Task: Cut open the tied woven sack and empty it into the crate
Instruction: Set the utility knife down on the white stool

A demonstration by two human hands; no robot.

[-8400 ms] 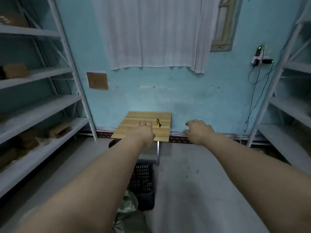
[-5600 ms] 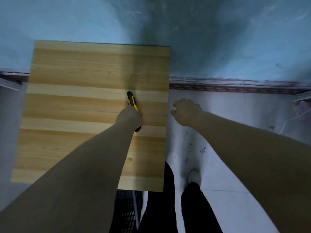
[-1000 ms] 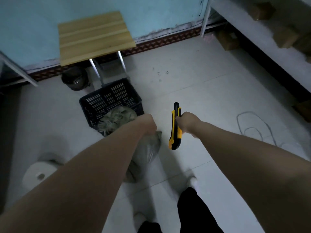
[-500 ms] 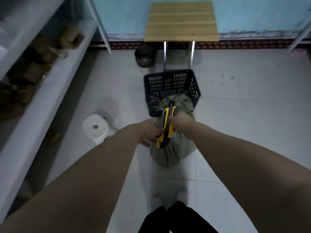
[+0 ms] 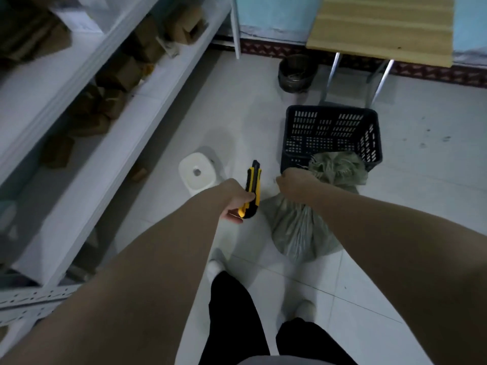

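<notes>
Knife (image 5: 252, 189) now in left hand (image 5: 234, 198), stool (image 5: 198, 173) beside

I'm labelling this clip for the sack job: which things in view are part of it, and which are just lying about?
Part of the job: woven sack; black crate; utility knife in the left hand; right hand at the sack's neck.

Lying about: white stool; dark bucket; wooden table; shelf boxes.

left arm: stretched forward and down | left hand (image 5: 234, 200): fist closed round a knife handle, tip pointing away from the body | right arm: reaching forward, crossing inward | right hand (image 5: 296, 184): knuckles up, fingers pinched shut at the sack's gathered neck | hands near, not touching
</notes>
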